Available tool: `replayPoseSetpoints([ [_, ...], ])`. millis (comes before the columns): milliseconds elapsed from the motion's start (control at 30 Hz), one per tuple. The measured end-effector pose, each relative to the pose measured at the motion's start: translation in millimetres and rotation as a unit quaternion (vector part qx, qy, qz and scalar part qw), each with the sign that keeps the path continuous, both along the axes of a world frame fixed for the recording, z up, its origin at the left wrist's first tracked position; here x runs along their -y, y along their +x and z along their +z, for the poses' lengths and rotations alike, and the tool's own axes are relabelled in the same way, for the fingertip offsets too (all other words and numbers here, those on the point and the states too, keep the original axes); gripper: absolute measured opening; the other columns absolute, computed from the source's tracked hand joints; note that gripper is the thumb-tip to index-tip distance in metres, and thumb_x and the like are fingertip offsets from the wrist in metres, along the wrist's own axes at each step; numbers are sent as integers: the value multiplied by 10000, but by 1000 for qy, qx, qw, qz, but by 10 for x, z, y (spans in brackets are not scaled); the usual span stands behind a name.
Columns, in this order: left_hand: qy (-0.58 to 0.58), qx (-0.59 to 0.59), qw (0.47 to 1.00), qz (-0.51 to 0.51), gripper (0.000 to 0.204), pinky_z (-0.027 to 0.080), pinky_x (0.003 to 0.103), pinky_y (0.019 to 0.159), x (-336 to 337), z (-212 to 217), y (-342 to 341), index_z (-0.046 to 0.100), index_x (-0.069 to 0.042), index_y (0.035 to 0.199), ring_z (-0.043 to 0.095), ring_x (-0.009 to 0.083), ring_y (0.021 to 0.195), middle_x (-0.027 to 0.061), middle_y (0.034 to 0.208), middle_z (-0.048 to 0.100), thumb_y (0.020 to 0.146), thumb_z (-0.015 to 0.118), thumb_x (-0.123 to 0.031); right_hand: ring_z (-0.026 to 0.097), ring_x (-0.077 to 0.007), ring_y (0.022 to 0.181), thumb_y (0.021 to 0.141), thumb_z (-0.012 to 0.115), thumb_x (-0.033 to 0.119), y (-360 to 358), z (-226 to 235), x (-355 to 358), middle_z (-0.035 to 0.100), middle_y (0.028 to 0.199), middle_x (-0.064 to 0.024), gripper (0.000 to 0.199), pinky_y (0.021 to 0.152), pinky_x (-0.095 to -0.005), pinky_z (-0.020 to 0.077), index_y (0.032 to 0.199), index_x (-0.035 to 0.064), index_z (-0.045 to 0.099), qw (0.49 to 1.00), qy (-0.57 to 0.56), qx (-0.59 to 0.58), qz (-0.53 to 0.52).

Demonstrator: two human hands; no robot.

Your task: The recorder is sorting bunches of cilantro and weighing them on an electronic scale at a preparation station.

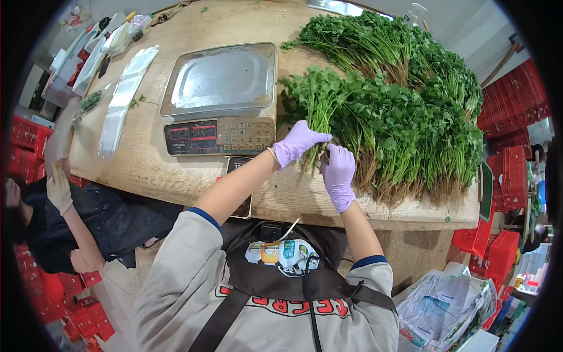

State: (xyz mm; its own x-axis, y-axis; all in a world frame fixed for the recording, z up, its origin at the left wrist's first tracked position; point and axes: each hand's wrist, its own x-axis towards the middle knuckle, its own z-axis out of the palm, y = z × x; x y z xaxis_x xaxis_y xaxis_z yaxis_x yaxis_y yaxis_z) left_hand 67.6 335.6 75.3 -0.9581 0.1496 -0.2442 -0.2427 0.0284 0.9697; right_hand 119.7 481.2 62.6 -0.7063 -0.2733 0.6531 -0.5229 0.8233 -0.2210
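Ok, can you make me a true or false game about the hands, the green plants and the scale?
1. Both hands wear purple gloves. True: the left hand and the right hand are both gloved.
2. The scale tray has herbs on it. False: the scale has a bare metal tray.
3. The hands are on a bunch of herbs. True: both grip stems at the near edge of the herbs.
4. The herbs lie left of the scale. False: they are piled to its right.
5. Clear bags lie left of the scale. True: the bags are on the table.
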Motion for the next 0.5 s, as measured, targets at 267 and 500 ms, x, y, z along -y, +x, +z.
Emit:
replayPoseSetpoints([
  [267, -96, -32, 995, 11, 245, 462, 310, 586, 332, 253, -224, 605, 69, 762, 577, 196, 607, 113, 684, 624, 578, 668, -80, 535, -255, 680, 686, 633, 33, -138, 17, 146, 547, 722, -86, 215, 627, -356, 425, 881, 64, 549, 997, -59, 18, 43],
  [500, 23, -10, 998, 50, 349, 538, 313, 547, 1132, 1085, -328, 535, 84, 1002, 616, 223, 611, 160, 846, 604, 661, 599, 41, 522, -227, 465, 789, 601, 51, -431, 178, -29, 500, 526, -73, 71, 445, -332, 408, 753, 85, 549, 989, -133, -27, -62],
])
